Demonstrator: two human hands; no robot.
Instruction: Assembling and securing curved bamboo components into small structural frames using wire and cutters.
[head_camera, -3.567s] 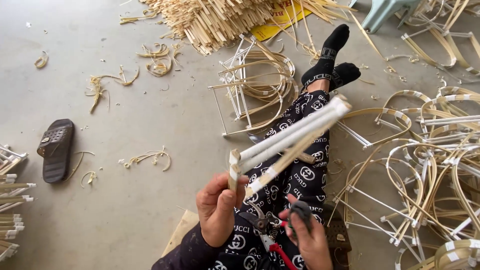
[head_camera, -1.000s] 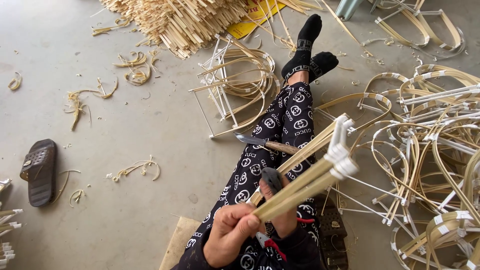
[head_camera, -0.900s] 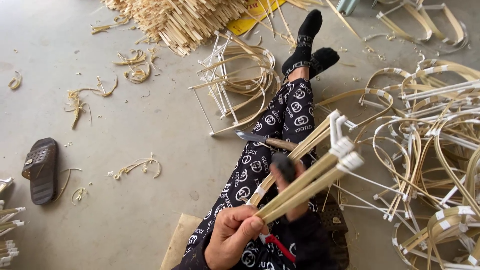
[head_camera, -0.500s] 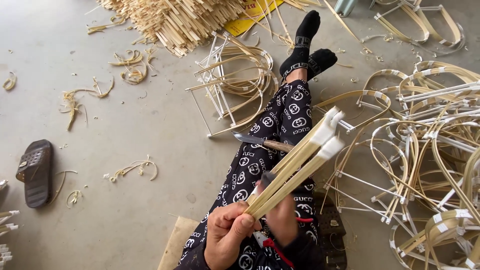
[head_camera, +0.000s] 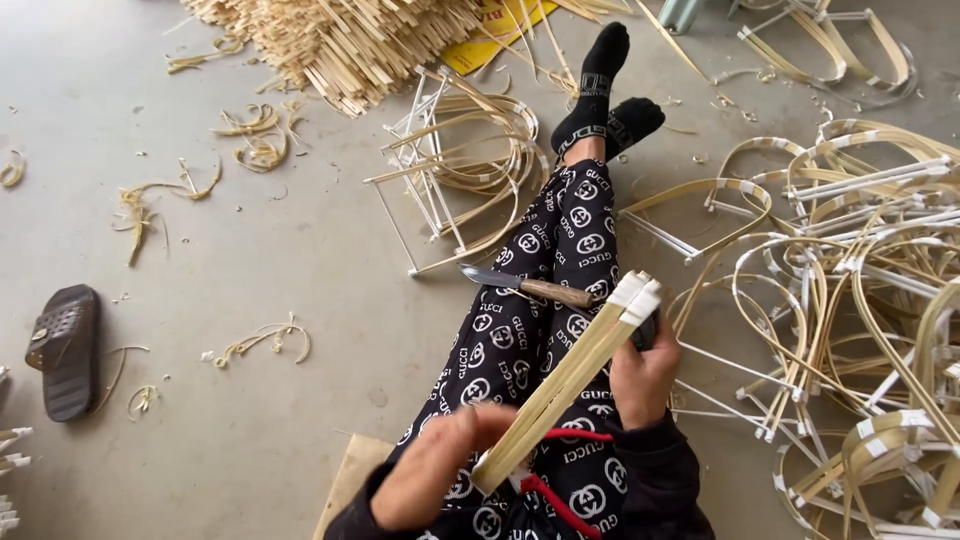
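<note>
A bundle of flat bamboo strips (head_camera: 565, 385) — pale tan, pressed side by side — is lying slanted across the person's lap, running from about seven o'clock up toward one o'clock. Its upper end (head_camera: 636, 296), wrapped in white tape, is sticking up at the right knee — its lower end is sitting near the waist, cut square.

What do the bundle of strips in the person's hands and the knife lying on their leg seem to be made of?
The bundle of strips looks like split bamboo or cane: pale yellow, matt and straight-grained, with white tape around its far end. The knife seems to have a dull grey metal blade and a brown handle, probably wood, though its grain is too small to tell.
</note>
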